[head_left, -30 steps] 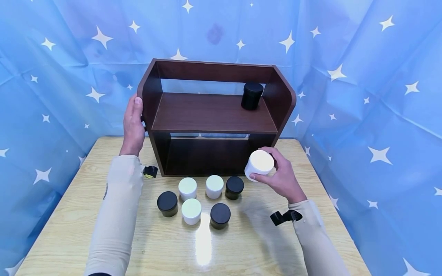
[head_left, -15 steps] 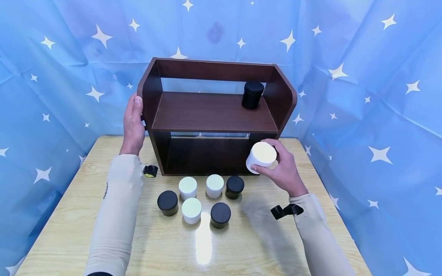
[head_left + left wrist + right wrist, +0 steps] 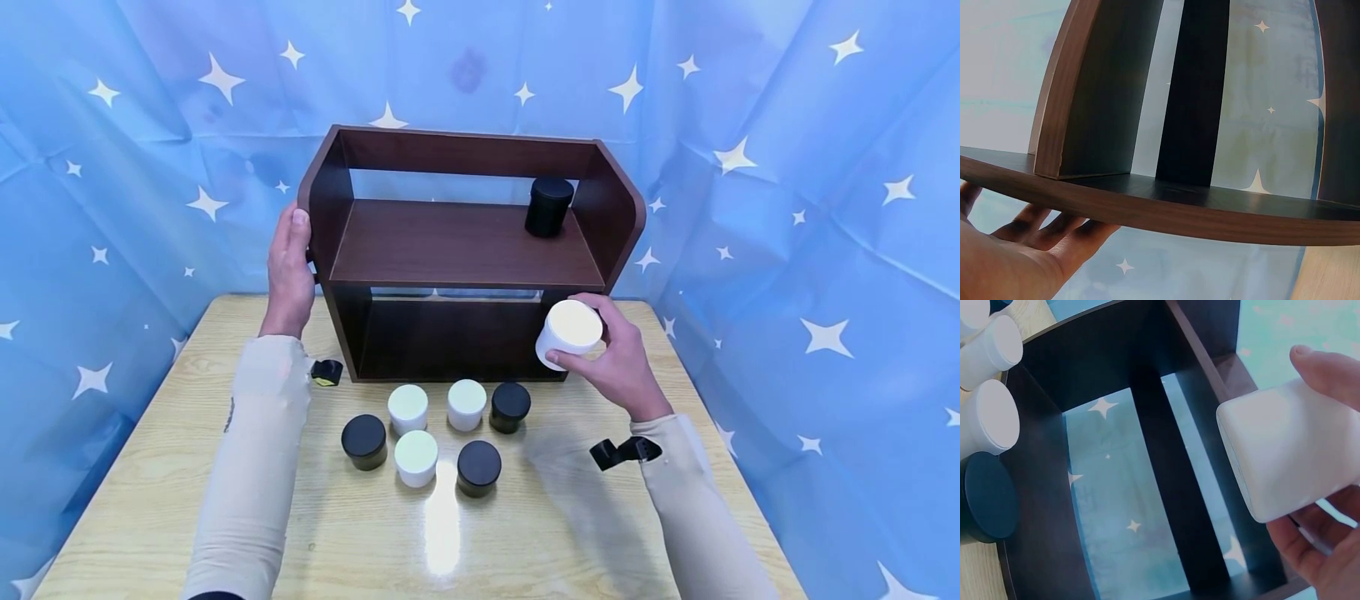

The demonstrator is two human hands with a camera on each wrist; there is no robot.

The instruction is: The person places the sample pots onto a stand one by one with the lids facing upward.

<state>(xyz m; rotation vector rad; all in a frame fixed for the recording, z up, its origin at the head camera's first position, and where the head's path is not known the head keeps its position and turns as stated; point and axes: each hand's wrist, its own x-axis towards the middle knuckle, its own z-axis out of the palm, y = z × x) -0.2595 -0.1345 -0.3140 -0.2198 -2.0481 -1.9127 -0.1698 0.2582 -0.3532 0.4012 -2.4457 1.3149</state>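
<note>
My right hand grips a white lidded jar between thumb and fingers. It holds the jar in front of the right side of the dark brown two-tier shelf, at the level of the lower opening. In the right wrist view the white jar fills the space between thumb and fingers. My left hand rests against the outer face of the shelf's left side panel. The left wrist view shows several fingertips touching that panel. A black lidded jar stands at the right of the upper tier.
On the wooden table, before the shelf, stand several more jars: white ones and black ones. A blue star-patterned curtain hangs behind and at both sides.
My right hand has lifted the white jar slightly up and toward the shelf. My left hand and the other jars have stayed put.
</note>
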